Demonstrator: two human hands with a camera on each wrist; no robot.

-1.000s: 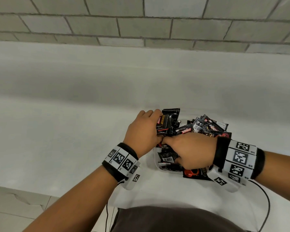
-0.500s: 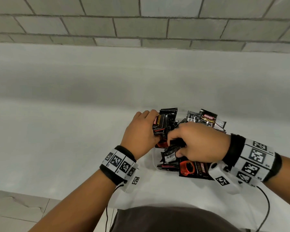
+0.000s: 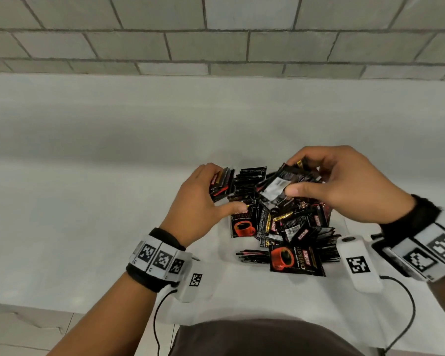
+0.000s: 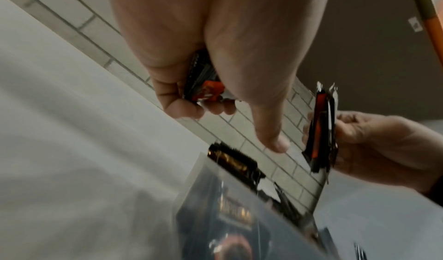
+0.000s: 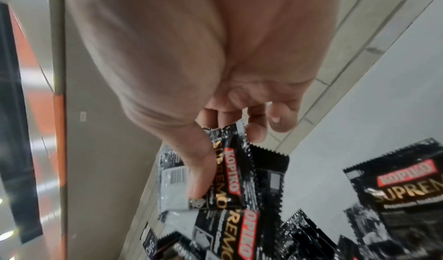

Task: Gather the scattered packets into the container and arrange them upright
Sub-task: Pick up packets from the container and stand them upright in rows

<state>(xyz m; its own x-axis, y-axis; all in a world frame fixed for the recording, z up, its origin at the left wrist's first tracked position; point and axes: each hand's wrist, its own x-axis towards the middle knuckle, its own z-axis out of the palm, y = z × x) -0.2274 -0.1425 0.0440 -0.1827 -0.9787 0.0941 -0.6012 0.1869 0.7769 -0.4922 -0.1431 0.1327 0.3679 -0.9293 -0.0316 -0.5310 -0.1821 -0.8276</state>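
Several black Kopiko sachets lie heaped in and over a clear plastic container on the white counter. My left hand grips an upright stack of sachets at the container's far left; its fingers curl round that stack in the left wrist view. My right hand hovers over the heap's far side and pinches a few sachets between thumb and fingers, label and barcode showing. One sachet lies flat at the front of the heap.
The white counter runs wide to the left and behind, up to a grey brick wall. Its front edge is near my body, with floor tiles below left. Cables hang from both wrist units.
My right hand has lifted from the front of the container up and to the far right, carrying a few sachets. The left hand has kept its grip on the stack.
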